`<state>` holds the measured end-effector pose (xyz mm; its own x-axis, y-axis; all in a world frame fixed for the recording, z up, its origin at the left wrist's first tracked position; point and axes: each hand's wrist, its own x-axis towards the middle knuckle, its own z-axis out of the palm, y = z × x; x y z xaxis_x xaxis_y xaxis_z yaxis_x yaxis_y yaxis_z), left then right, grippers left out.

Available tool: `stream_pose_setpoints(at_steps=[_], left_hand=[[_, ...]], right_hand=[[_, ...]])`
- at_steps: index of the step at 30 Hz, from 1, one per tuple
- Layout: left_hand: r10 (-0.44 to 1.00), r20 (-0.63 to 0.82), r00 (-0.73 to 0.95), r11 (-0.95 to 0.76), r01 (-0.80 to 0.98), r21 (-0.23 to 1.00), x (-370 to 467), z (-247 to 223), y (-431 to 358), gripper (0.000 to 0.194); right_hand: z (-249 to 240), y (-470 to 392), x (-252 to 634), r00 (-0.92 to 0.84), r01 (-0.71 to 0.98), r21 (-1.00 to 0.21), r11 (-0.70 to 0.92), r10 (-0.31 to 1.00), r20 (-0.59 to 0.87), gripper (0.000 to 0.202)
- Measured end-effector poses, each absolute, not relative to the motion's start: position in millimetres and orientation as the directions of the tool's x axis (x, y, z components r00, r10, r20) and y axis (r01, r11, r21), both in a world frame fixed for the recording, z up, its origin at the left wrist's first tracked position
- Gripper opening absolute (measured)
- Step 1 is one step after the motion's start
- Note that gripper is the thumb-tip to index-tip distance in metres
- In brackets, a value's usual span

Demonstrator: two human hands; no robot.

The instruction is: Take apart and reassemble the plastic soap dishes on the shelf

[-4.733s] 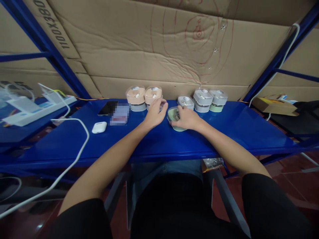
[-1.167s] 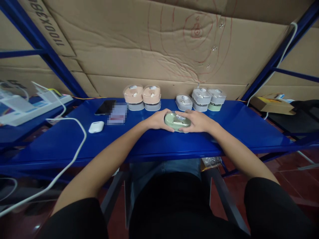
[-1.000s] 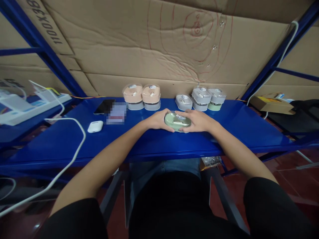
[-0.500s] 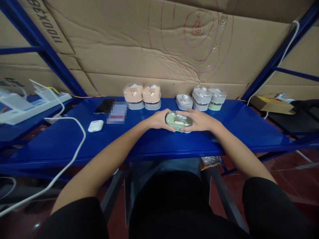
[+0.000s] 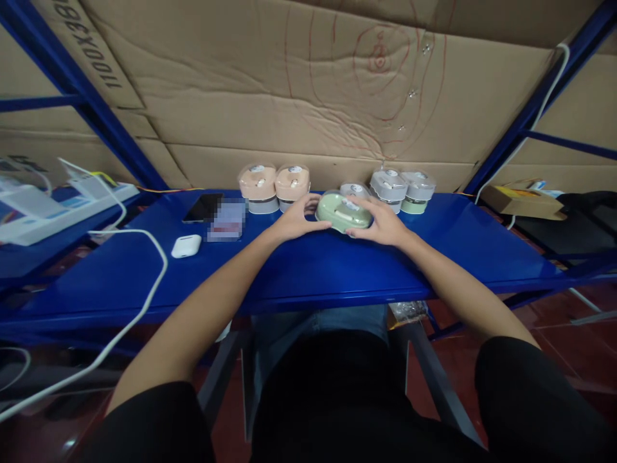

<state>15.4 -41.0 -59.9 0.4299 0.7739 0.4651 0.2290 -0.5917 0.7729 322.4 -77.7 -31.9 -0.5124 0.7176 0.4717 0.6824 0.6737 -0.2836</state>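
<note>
A green oval container (image 5: 337, 213) with a clear lid is between my hands, in front of a grey container (image 5: 355, 190) that it partly hides. My right hand (image 5: 382, 222) grips its right side, thumb at the front and fingers over the top. At its left end is my left hand (image 5: 297, 217), thumb and fingers spread around the edge. To the left stand two stacks with peach tops, the left stack (image 5: 258, 183) and the right stack (image 5: 292, 184). Right of my hands are two grey-topped stacks, one (image 5: 387, 184) beside another (image 5: 418, 186) with a green base.
The blue table (image 5: 308, 270) also bears a white earphone case (image 5: 186, 245), a dark phone (image 5: 204, 207) and a blurred flat item (image 5: 226, 220). A white cable (image 5: 157, 283) crosses the left side. Cardboard (image 5: 241, 96) stands behind; an open box (image 5: 523, 202) is at right.
The green container has moved away from me, up to the grey one, and looks raised and tilted. My left hand's fingers have spread wider. My right hand has moved along with the container.
</note>
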Motion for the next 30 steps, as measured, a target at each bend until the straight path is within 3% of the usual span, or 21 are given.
stream_pose_setpoints(at_steps=[4,10,15,20,23,26,30], left_hand=[[0.769,0.602,0.215,-0.639,0.275,0.718,16,-58,-36,0.05],[0.753,0.634,0.173,-0.65,0.346,0.677,18,-55,-38,0.031],[0.765,0.604,0.226,-0.637,0.408,0.654,23,-55,-45,0.026],[0.76,0.588,0.279,-0.639,0.489,0.594,23,-52,-50,0.024],[0.688,0.67,0.279,-0.666,0.61,0.429,17,-44,-53,0.031],[0.632,0.721,0.284,-0.618,0.746,0.249,6,-31,-54,0.052],[0.727,0.624,0.287,-0.465,0.874,0.14,-7,-18,-47,0.089]], right_hand=[[-1,-69,305,-0.196,0.907,-0.232,0.352,0.84,0.506,0.096],[21,-35,261,0.049,0.99,-0.142,0.01,0.911,0.409,0.08],[17,-18,246,0.108,0.993,-0.086,-0.08,0.915,0.389,0.078],[13,-11,250,-0.01,0.997,0.075,-0.028,0.887,0.462,0.076],[10,-5,256,-0.075,0.989,0.148,0.001,0.865,0.496,0.075],[4,-3,259,-0.089,0.988,0.154,0.007,0.841,0.534,0.072],[-1,-18,258,-0.124,0.992,0.108,0.072,0.769,0.628,0.067]])
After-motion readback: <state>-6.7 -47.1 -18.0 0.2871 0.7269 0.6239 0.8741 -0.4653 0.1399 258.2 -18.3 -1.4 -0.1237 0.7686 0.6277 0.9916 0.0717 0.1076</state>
